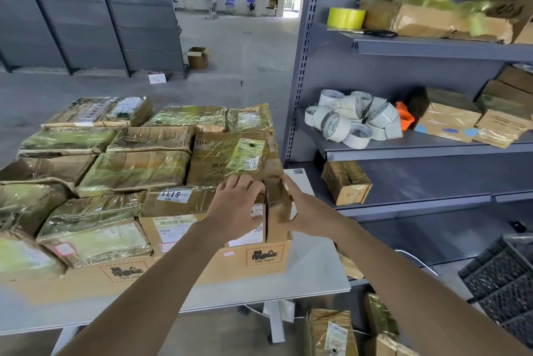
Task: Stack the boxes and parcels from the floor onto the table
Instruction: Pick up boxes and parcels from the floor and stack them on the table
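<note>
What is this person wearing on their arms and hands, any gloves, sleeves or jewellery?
Nothing visible. The left hand and right hand are ungloved, and both forearms are uncovered to the frame edge, with no sleeves in view. No watch, bracelet or ring shows.

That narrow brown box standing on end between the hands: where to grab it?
By its upper half, from above and from the right: the narrow box stands upright on the big carton, a labelled parcel tight against its left, so only its top and right face, at the right hand, are free.
</note>
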